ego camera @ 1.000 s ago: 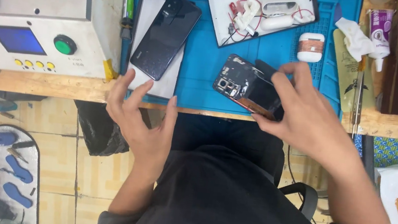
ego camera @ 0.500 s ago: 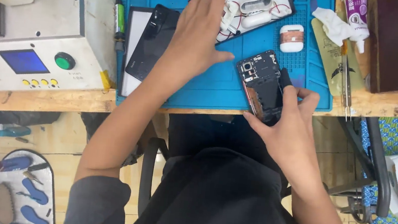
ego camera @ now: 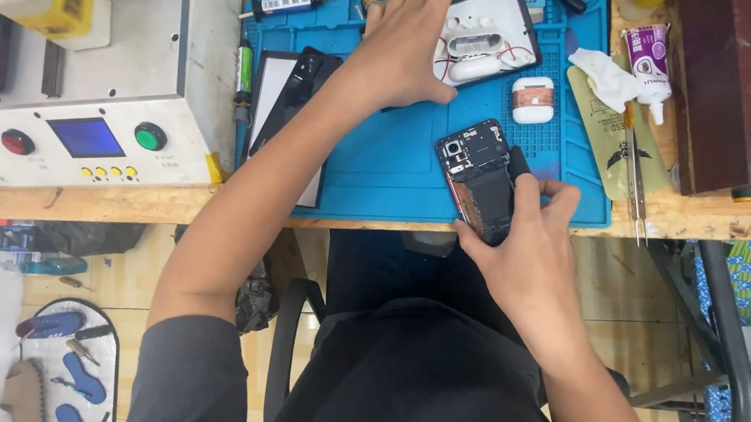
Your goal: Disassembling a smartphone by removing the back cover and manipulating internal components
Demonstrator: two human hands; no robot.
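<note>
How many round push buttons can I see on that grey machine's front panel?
2 big ones: a green button right of the blue screen, and a red button left of it. More may sit beyond the frame's left edge.

Wooden bench (ego camera: pixel 109 202) carries blue mat (ego camera: pixel 381 169), grey machine (ego camera: pixel 77 79), dark brown box (ego camera: pixel 735 83).

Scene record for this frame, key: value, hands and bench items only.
left hand: stretched across the blue mat, fingers on the white tray
right hand: grips the opened phone at the mat's near edge
opened phone: back off, boards exposed, tilted
dark phone: lying on a white panel at the mat's left side
white earbud case: on the mat, right of the tray
grey machine: left of the mat, blue screen, red and green buttons
tweezers: right of the mat
</note>
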